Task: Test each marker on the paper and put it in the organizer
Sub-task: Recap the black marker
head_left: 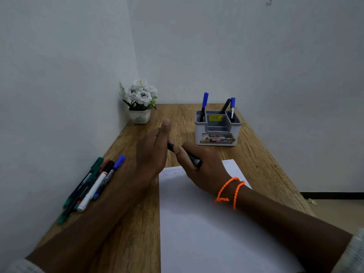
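While the right hand (199, 166) grips a black marker (189, 156) above the paper's (206, 223) far edge, the left hand (153, 150) touches its tip, fingers straight; the organizer (217, 128), farther right, holds 3 markers.

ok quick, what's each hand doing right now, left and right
Left hand: open, fingers straight, raised over the table, holding nothing clearly.
Right hand: fingers curled round a dark marker, above the paper.

A black marker (194, 159) lies slanted over white paper (206, 223); the gray organizer (217, 128) holds three pens, more markers (92, 184) lie left
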